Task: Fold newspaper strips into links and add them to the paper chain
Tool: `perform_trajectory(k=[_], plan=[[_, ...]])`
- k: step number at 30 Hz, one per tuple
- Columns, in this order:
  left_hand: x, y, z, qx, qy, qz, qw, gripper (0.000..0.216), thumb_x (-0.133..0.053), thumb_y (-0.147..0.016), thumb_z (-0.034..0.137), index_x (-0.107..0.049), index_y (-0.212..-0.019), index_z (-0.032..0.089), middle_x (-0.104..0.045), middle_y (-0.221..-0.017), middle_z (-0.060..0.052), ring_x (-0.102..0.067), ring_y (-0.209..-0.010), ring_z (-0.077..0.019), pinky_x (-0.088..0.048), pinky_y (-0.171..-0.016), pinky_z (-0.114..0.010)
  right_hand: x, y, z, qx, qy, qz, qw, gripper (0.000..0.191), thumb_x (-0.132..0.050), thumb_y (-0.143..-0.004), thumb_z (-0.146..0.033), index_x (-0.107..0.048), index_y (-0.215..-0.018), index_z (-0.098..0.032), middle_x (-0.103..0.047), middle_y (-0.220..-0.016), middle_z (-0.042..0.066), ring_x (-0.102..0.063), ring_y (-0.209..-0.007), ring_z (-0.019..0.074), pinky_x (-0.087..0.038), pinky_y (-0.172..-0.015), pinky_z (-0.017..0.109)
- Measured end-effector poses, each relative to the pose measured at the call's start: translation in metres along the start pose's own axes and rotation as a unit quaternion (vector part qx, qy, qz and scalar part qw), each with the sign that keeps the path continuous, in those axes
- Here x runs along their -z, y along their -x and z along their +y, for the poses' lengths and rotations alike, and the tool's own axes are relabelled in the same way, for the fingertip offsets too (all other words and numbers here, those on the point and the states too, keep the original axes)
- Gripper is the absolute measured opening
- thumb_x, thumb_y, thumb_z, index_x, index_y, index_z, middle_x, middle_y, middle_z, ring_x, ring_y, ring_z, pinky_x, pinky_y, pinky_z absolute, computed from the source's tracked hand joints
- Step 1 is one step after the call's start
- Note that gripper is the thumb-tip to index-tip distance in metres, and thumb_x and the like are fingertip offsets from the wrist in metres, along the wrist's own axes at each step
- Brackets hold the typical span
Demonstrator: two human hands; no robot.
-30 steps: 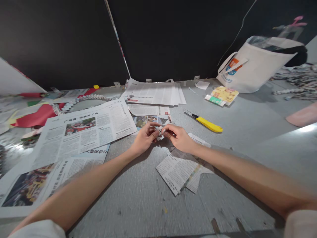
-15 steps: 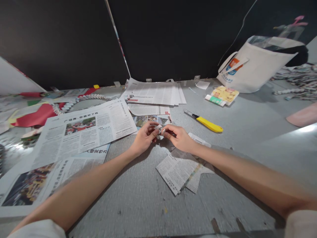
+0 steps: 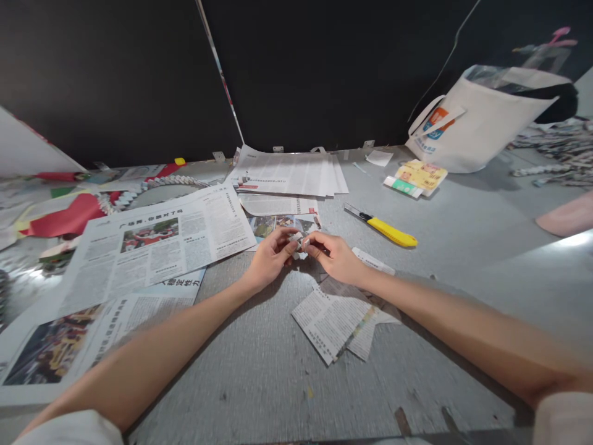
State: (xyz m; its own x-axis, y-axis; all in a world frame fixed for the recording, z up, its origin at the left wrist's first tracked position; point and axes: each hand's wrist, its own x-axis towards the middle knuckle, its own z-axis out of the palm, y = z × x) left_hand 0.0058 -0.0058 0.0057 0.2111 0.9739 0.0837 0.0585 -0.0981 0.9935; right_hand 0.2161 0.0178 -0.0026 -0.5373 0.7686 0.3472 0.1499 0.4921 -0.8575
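Small folded pieces of newspaper (image 3: 296, 237) are pinched between my two hands over the middle of the table. My left hand (image 3: 271, 254) grips one side with thumb and fingers. From the other side my right hand (image 3: 337, 256) pinches a small whitish folded strip (image 3: 306, 245); the fingers partly hide how the pieces join. Cut newspaper pieces (image 3: 331, 315) lie fanned on the table just below my right hand and forearm. A yellow utility knife (image 3: 391, 231) rests beyond my right hand, its blade end pointing up and left.
Newspaper sheets (image 3: 162, 238) cover the left side, beside a curved folded-paper chain (image 3: 173, 181) and red paper (image 3: 69, 216). A paper stack (image 3: 287, 173) sits against the black panel (image 3: 324, 74). At right are a yellow packet (image 3: 424, 176) and a white bag (image 3: 482, 123).
Hardly anything differs. Both hands stay in the same place around the folded paper, with only a slight shift of the fingers.
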Motion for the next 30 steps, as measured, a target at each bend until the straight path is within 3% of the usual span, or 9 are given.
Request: perform_trajectory(k=[13, 30], plan=[[-0.0004, -0.0009, -0.002, -0.007, 0.009, -0.007, 1.0, 0.047, -0.078, -0.091, 0.053, -0.062, -0.118, 0.018, -0.068, -0.082, -0.001, -0.057, -0.059, -0.01, -0.048, -0.057, -0.025, -0.0003, 0.0, 0.0039, 0.003, -0.005, -0.007, 1.0, 0.018, -0.057, -0.108, -0.036, -0.065, -0.1, -0.022, -0.066, -0.086, 0.001, -0.059, -0.079, 0.0168, -0.045, -0.075, 0.03], [0.0015, -0.0004, -0.0024, 0.006, 0.009, -0.01, 1.0, 0.051, -0.078, -0.091, 0.056, -0.065, -0.121, 0.017, -0.065, -0.078, 0.0, -0.056, -0.058, -0.0105, -0.048, -0.057, -0.026, 0.0025, -0.0049, 0.0065, -0.03, -0.128, -0.056, 0.99, 0.035, -0.055, -0.108, -0.053, -0.058, -0.091, -0.022, -0.055, -0.082, 0.0, -0.05, -0.074, 0.0163, -0.043, -0.071, 0.029]])
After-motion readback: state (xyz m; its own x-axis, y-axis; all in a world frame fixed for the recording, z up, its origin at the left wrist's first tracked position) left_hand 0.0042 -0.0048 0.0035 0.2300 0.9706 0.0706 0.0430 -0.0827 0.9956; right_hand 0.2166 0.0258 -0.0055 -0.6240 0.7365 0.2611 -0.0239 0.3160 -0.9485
